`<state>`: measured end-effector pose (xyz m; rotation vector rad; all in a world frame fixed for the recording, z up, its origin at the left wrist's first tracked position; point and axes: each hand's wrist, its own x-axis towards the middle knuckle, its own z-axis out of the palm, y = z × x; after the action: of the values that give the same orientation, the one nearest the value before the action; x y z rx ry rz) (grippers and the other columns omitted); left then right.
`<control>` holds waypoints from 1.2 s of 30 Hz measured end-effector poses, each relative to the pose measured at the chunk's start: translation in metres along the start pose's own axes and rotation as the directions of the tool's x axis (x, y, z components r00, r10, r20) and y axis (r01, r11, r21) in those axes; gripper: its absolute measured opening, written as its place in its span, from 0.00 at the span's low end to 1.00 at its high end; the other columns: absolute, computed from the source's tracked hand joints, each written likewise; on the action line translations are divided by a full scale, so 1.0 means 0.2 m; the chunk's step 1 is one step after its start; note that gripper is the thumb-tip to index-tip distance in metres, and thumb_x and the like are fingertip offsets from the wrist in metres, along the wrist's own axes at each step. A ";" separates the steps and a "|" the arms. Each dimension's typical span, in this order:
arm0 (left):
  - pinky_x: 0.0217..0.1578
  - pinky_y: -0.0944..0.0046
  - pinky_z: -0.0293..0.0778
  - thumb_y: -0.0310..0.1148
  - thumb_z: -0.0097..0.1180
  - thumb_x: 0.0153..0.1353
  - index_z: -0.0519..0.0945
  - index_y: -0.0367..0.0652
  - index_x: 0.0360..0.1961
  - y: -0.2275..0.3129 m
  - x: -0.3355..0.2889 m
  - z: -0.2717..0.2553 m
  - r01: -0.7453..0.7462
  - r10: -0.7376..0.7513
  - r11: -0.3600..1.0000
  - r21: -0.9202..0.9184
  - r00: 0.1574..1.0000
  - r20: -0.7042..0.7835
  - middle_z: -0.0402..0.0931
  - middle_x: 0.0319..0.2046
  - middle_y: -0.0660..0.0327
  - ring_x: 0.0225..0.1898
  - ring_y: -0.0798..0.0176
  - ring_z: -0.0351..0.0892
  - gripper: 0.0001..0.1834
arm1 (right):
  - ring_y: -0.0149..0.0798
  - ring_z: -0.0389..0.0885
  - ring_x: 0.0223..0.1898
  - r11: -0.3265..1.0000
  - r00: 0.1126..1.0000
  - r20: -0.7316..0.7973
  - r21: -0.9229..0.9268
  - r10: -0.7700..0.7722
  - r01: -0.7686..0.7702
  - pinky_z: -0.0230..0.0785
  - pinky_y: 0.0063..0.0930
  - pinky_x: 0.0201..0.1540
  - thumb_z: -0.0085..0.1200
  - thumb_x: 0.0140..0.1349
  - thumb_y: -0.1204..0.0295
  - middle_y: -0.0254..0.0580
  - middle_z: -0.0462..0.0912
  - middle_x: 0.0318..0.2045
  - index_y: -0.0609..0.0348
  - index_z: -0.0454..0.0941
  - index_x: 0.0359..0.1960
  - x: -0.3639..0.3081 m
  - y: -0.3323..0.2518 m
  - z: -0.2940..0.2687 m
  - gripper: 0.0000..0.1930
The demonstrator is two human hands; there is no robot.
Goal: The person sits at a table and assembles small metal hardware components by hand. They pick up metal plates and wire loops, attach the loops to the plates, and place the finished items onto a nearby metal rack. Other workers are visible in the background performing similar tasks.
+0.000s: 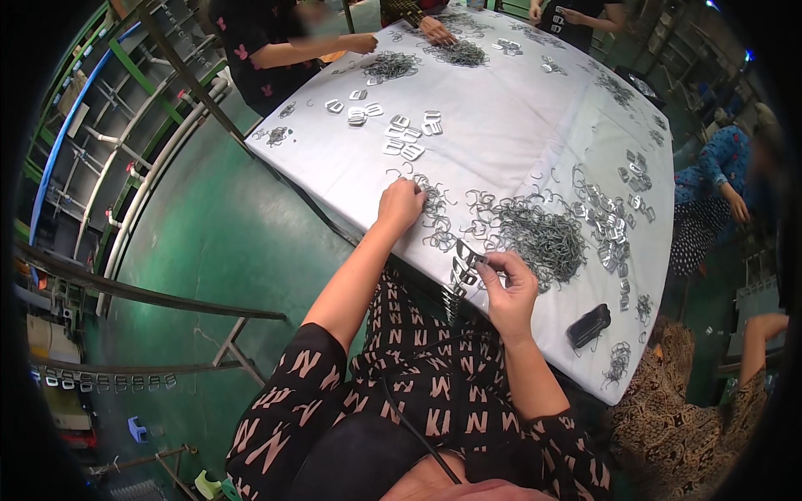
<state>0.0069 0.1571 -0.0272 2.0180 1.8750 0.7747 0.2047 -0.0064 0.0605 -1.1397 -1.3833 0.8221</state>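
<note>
White table (501, 125), left hand (403, 204) at grey wire hooks (438, 224), right hand (513, 288) gripping metal pieces (465, 266) — hook pile (547, 238) beyond

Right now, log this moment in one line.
left hand: at small hook pile | right hand: holding buckles | large hook pile: beyond right hand | black object: on table

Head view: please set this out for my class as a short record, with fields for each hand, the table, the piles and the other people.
Left hand: at the small hook pile
Right hand: pinching metal pieces at the near edge
Table: white top
Big hook pile: right of the small one
Buckles: loose group beyond the left hand
Black object: right of the right hand, kind unclear
Co-worker's hand: at a far hook pile
</note>
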 end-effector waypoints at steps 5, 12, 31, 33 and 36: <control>0.39 0.53 0.76 0.33 0.61 0.52 0.84 0.35 0.31 -0.02 0.06 0.03 -0.018 0.015 0.999 0.043 0.998 0.065 0.81 0.30 0.47 0.34 0.45 0.81 0.11 | 0.27 0.72 0.31 1.000 1.000 -0.011 -0.003 -0.007 0.007 0.65 0.19 0.37 0.59 0.56 0.81 0.36 0.77 0.28 0.69 0.78 0.32 -0.01 0.00 -0.03 0.04; 0.26 0.68 0.75 0.29 0.64 0.53 0.84 0.34 0.32 -0.03 0.03 -0.11 0.272 -0.143 0.797 -0.539 0.952 0.270 0.82 0.25 0.59 0.24 0.70 0.79 0.08 | 0.32 0.75 0.28 1.000 0.999 -0.051 0.010 -0.008 0.008 0.67 0.23 0.34 0.61 0.55 0.79 0.39 0.77 0.25 0.68 0.79 0.32 -0.02 0.02 -0.05 0.06; 0.40 0.57 0.75 0.24 0.58 0.54 0.85 0.40 0.35 0.01 0.08 0.03 -0.182 0.178 0.983 -0.026 0.979 -0.101 0.80 0.35 0.54 0.36 0.50 0.80 0.08 | 0.36 0.77 0.27 0.992 0.995 0.026 -0.087 -0.093 0.095 0.68 0.25 0.32 0.61 0.53 0.82 0.42 0.78 0.24 0.66 0.79 0.30 -0.10 -0.03 -0.09 0.04; 0.39 0.57 0.75 0.24 0.59 0.54 0.85 0.40 0.35 0.04 0.10 0.02 -0.196 0.191 0.979 -0.051 0.977 -0.090 0.80 0.34 0.54 0.35 0.50 0.80 0.07 | 0.38 0.76 0.26 0.990 0.994 0.036 -0.087 -0.105 0.107 0.68 0.26 0.32 0.61 0.52 0.82 0.42 0.78 0.24 0.65 0.79 0.30 -0.11 -0.02 -0.10 0.04; 0.38 0.57 0.76 0.24 0.59 0.54 0.85 0.40 0.34 0.15 0.07 0.02 -0.265 0.267 0.958 -0.108 0.964 -0.001 0.80 0.34 0.54 0.33 0.51 0.81 0.07 | 0.40 0.75 0.26 0.988 0.994 0.050 -0.111 -0.100 0.105 0.67 0.27 0.31 0.61 0.51 0.82 0.42 0.77 0.24 0.65 0.80 0.30 -0.13 0.00 -0.12 0.05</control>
<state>0.0350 0.1670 -0.0122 2.2265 1.5360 0.9059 0.2255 -0.0341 0.0559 -1.1330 -1.5290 0.7062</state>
